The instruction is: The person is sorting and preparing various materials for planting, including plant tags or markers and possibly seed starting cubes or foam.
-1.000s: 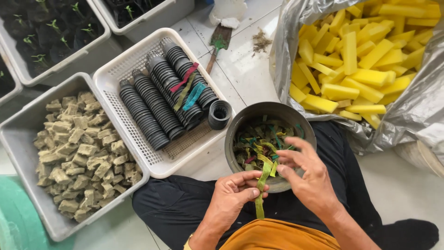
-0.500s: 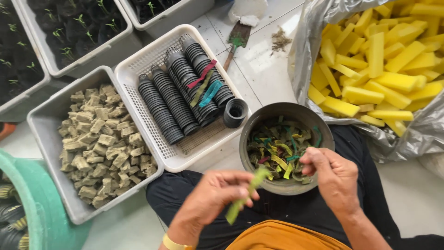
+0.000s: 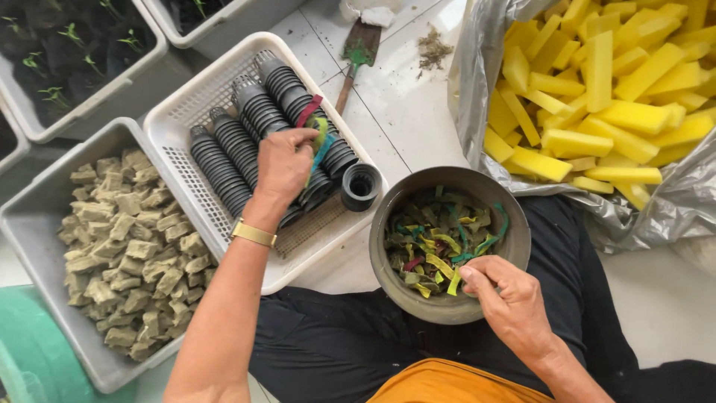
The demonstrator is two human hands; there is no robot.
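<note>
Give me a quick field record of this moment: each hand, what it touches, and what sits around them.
left hand: resting on coloured strips laid over the stacked black pots
right hand: at the near rim of the round bowl, fingers in the mixed strips
pot holder: white mesh basket
loose pot: alone at the basket's corner
left of basket: grey tub of brownish cubes
upper right: silver bag of yellow foam pieces

One head-worn camera looks steeply down (close) over the lap.
</note>
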